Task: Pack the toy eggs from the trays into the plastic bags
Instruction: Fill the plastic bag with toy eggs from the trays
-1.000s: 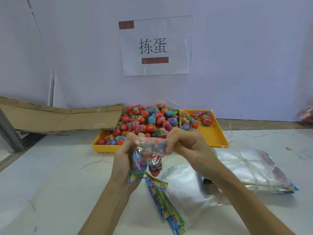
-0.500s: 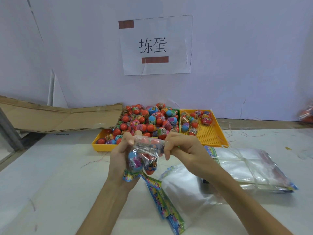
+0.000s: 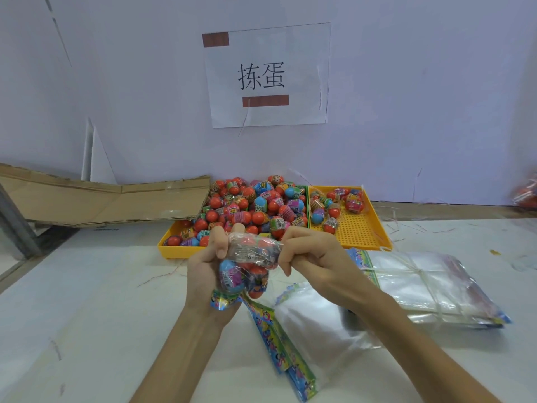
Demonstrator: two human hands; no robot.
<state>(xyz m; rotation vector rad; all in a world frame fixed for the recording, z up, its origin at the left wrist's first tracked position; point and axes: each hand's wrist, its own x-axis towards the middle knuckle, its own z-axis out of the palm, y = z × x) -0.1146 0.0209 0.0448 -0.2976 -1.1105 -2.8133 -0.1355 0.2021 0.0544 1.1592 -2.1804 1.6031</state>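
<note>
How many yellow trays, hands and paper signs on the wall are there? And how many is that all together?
Yellow trays: 2, the heaped tray and the sparse tray
Hands: 2, the left hand and the right hand, both gripping the bag of eggs
Paper signs: 1, the paper sign
Total: 5

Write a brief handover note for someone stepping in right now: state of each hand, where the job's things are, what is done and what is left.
Left hand: grips the filled bag from the side.
Right hand: pinches the bag's top end.
Things: left tray heaped with toy eggs; right tray holds a few. Empty bags stacked on the right, loose ones under the forearms.
Done: several eggs sit in the held bag.
Left: close this bag, set it aside, then bag the many eggs in both trays.
</note>
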